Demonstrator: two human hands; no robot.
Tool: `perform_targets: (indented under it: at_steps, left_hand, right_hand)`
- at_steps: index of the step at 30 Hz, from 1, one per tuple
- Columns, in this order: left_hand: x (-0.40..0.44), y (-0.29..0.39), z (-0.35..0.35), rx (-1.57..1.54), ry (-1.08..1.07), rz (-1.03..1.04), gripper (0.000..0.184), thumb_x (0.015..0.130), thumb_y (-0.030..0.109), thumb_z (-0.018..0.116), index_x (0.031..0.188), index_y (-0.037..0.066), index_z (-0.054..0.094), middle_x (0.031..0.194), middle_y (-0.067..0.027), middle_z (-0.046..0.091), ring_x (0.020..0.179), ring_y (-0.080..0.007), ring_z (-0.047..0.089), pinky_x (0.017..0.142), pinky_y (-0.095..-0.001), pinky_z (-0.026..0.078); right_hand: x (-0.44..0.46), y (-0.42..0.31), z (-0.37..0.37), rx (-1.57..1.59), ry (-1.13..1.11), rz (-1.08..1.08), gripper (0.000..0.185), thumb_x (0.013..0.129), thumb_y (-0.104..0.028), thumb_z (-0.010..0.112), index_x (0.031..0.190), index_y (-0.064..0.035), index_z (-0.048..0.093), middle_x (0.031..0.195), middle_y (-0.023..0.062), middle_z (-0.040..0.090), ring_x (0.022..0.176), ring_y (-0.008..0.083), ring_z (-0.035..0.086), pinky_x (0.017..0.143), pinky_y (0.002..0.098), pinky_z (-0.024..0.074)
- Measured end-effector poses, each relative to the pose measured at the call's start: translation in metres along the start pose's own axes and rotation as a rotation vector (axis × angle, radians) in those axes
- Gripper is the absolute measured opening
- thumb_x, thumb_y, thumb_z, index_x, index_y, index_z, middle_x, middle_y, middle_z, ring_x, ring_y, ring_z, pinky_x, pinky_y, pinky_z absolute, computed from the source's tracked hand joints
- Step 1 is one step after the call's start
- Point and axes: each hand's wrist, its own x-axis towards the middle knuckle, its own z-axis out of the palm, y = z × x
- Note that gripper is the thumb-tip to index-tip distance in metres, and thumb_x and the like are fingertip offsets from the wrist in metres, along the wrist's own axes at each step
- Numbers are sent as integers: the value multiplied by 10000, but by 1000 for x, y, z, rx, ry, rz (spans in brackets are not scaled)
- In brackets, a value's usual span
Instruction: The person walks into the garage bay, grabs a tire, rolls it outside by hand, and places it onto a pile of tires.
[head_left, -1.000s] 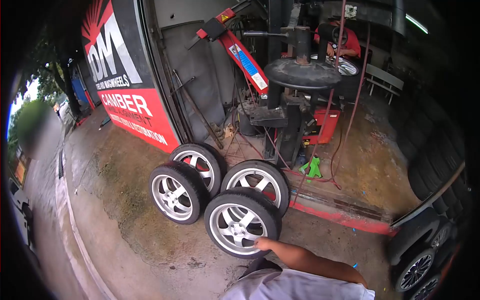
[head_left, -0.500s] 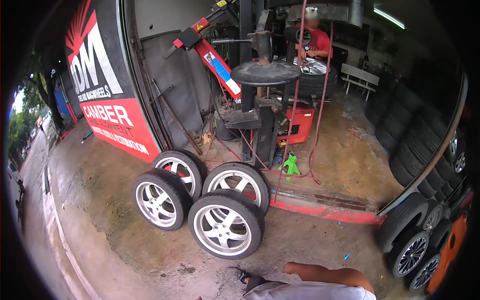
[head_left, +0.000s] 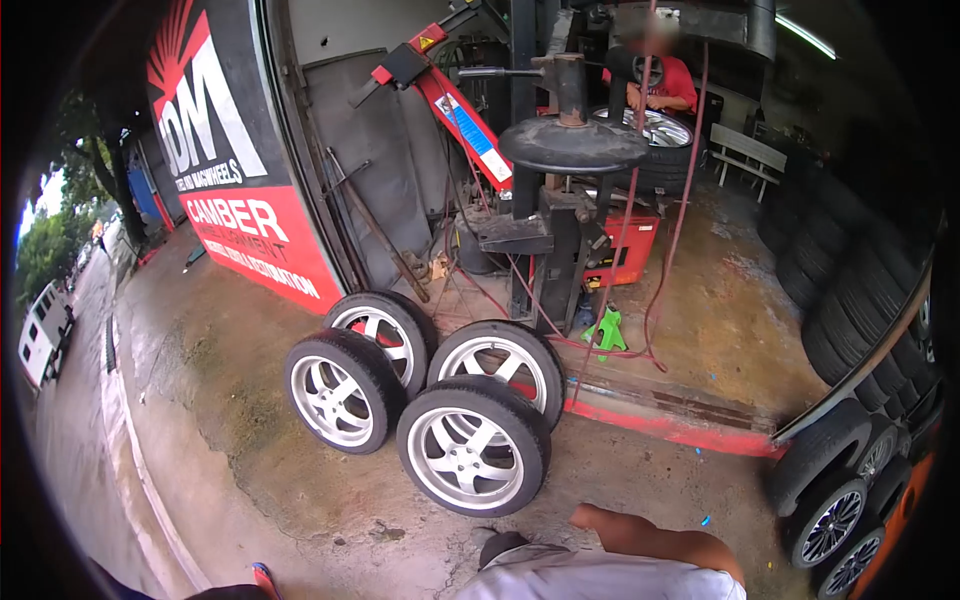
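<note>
My right arm [head_left: 665,542] reaches in from the bottom edge beside my light grey shirt [head_left: 590,578]. My right hand [head_left: 588,516] is at its far end; its fingers cannot be made out, and I see nothing held. My left hand is out of view. Ahead, several tyres on silver rims stand upright in a tight group. Nearest is the front wheel [head_left: 472,452], apart from my hand. Left of it stands another wheel [head_left: 338,397], with a back left wheel [head_left: 385,335] and a back right wheel [head_left: 505,362] behind.
Behind a red door sill [head_left: 680,432] stands a tyre changer [head_left: 572,145]. Red hoses [head_left: 668,275] hang near a green jack stand [head_left: 604,333]. A person in red [head_left: 675,85] bends over a wheel. Tyres [head_left: 860,310] line the right, a signboard [head_left: 235,200] the left.
The view has shifted, so the wheels and shop appear farther right. My shoe is no longer visible. A red and blue item, perhaps a shoe, appears at bottom left.
</note>
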Motion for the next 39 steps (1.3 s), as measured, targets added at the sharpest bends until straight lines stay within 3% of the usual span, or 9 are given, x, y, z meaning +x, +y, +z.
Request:
perform_targets:
  at_steps: [2,8,11,14,16,22,26,32,39]
  left_hand:
    - [41,27,-9,-165,31,86,354,948,275,595,765,1,723,621,-123,678,462,-202,578,509,-367,488]
    - [81,268,-86,-234,-270,267,409,1021,334,472,946,8,706,633,-113,678,495,-178,640,582,-328,552]
    - [113,288,-86,572,-365,560,407,1002,289,458,1344,90,554,1330,-128,604,1236,-288,569,1044,-433,442]
    - [100,312,-115,422,-351,707,495,1026,284,356,1498,136,371,1573,-118,311,1454,-275,275,1210,-400,169]
    - [81,311,-149,383,-256,473,542,963,404,535,1401,86,503,1376,-208,544,1309,-343,486,1113,-439,350]
    - [128,79,-181,-433,360,-37,189,860,228,708,899,46,743,844,-114,744,770,-205,713,729,-346,546]
    - [78,-140,-131,-135,217,-660,249,812,328,734,915,105,776,981,-115,737,971,-247,700,875,-380,548]
    - [7,-202,-177,-161,120,-1074,377,822,449,716,956,100,771,1074,-139,714,1074,-278,663,942,-385,515]
    - [257,-223,-365,-84,192,-592,485,874,538,624,981,84,758,1064,-149,708,1036,-328,659,909,-421,515]
  right_hand:
    - [28,-28,-63,519,55,317,436,866,-425,601,1007,-34,730,948,197,715,887,362,685,784,450,527]
    - [148,-233,-287,974,209,-335,706,916,-657,508,1149,-8,659,924,101,658,834,205,606,756,382,490]
    - [124,-350,-401,880,337,-603,560,972,-553,488,1142,-42,639,1154,162,679,1105,302,633,932,385,477]
    - [133,-408,-441,638,432,-830,439,959,-458,551,1112,-58,649,1026,167,686,979,342,656,859,428,502]
    - [160,-418,-444,470,606,-904,346,920,-385,611,1015,-56,660,940,170,677,918,364,653,811,457,507]
    - [299,-267,-303,279,278,-238,284,886,-291,608,1015,-56,703,1040,191,693,1001,356,659,883,446,513]
    - [263,-115,-208,-100,12,368,332,836,-270,595,1063,-73,738,1152,120,695,1069,317,664,918,438,523]
    - [224,-197,-293,-240,-204,386,360,895,-346,543,975,-53,735,1037,183,693,1023,376,656,900,465,515]
    - [435,-455,-363,129,455,183,434,933,-395,524,851,-14,716,895,268,669,937,458,631,853,503,493]
